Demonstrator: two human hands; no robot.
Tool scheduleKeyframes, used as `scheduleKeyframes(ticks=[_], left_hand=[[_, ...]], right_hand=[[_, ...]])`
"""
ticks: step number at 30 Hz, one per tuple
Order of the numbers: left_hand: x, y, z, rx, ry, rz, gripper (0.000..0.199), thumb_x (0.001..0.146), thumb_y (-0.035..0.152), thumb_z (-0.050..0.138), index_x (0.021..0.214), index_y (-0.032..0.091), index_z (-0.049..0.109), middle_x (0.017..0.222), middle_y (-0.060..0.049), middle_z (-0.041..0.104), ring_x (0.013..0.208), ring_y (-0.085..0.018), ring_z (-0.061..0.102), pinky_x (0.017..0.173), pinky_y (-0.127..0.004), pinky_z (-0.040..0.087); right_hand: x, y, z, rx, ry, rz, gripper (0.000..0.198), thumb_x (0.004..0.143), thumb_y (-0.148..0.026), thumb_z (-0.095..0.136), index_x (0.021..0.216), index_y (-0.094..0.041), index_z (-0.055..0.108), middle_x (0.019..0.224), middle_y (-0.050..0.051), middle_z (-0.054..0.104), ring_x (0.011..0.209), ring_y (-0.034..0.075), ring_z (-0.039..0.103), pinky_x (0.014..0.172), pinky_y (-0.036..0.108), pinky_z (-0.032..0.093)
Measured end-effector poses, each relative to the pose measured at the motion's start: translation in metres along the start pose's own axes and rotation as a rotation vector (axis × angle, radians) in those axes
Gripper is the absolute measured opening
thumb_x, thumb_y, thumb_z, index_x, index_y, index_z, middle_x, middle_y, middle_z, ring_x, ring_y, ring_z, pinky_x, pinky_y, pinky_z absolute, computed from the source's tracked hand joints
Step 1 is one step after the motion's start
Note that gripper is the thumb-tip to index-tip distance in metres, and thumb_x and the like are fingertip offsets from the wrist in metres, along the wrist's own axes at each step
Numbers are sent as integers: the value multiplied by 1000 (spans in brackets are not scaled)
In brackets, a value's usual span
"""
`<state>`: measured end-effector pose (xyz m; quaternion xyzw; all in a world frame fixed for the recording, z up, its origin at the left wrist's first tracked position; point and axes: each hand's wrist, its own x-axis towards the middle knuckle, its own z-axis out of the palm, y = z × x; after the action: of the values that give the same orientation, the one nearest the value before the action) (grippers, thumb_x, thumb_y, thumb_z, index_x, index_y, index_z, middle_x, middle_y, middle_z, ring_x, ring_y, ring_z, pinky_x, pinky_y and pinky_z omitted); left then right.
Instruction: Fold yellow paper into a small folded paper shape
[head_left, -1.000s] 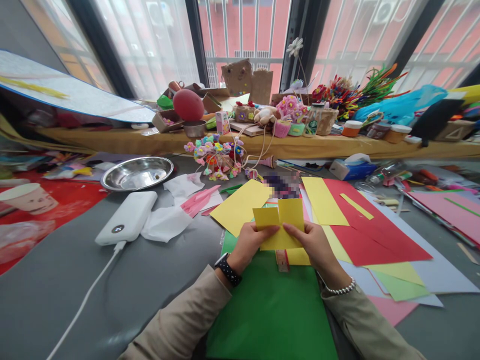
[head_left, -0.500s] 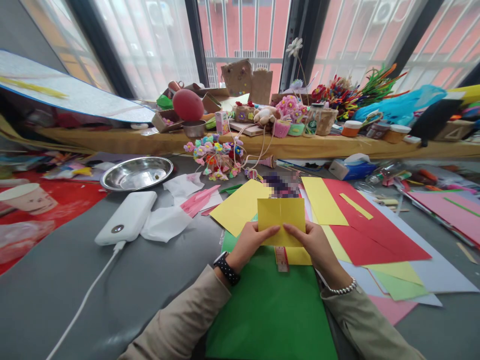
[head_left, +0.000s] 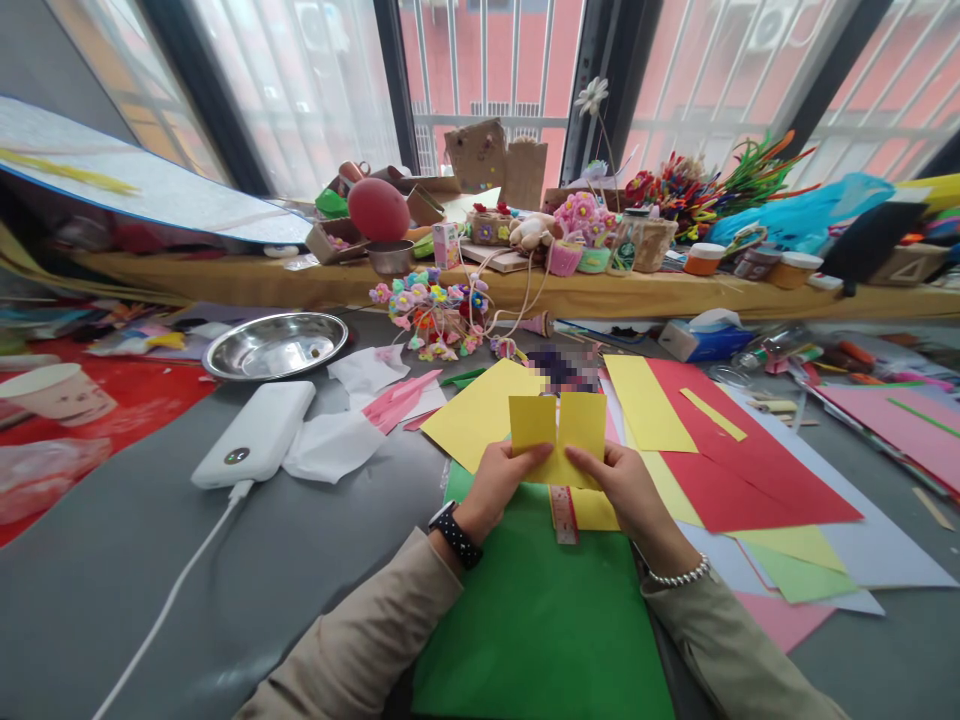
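Note:
A small piece of yellow paper (head_left: 583, 425) is pinched between my two hands, with a tear running down its middle from the top edge. My left hand (head_left: 496, 490) grips its left half, thumb in front. On the other half my right hand (head_left: 626, 490) closes the same way. Below the hands lies a green sheet (head_left: 540, 620). On it a short ruler (head_left: 564, 515) with red marks rests beside another yellow piece (head_left: 596, 510). Behind the left hand a larger yellow sheet (head_left: 480, 410) lies on the table.
To the right lie a red sheet (head_left: 750, 480) and a yellow sheet (head_left: 652, 405) with a thin strip. On the left are a white power bank (head_left: 255, 435) with its cable, crumpled tissue (head_left: 334, 447) and a steel plate (head_left: 217, 365). Colourful craft flowers (head_left: 431, 310) stand at the back.
The yellow paper, whole with a centre crease before, is now torn from its top edge partway down. Its two halves stand slightly apart, and my hands have dipped a little.

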<state>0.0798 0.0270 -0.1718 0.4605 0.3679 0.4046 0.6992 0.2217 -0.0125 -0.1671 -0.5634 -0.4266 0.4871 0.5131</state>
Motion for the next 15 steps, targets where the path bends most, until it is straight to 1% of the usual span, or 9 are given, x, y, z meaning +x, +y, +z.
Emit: scheduleKeyframes(ticks=[6,9,13,15], left_hand=[[-1,0,0,-2,20,2,34,59,33,66,84,10,63,83,-8,65,76,-21,59,70,-31,45],[-1,1,-1,13,4,5,36,60,34,65,86,9,63,86,-9,65,77,-21,59,69,-29,45],[-2,3,-2,75,-33,-27,33,59,34,66,80,8,64,81,-9,65,70,-19,60,63,-27,46],[-3,3,-2,91,-40,-24,34,59,34,66,81,8,64,79,-9,65,70,-19,60,62,-27,46]], right_hand=[[-1,-3,3,52,14,13,34,62,-38,63,81,-11,59,74,8,65,57,16,58,47,23,43],[-1,-3,2,16,21,-15,33,62,-38,62,80,-11,60,72,7,65,57,16,58,46,22,42],[1,1,-2,11,41,-45,34,62,-39,61,82,-11,60,74,7,66,59,17,59,48,24,44],[2,2,-4,10,30,-44,35,62,-39,62,84,-11,60,75,8,66,60,18,59,49,25,45]])
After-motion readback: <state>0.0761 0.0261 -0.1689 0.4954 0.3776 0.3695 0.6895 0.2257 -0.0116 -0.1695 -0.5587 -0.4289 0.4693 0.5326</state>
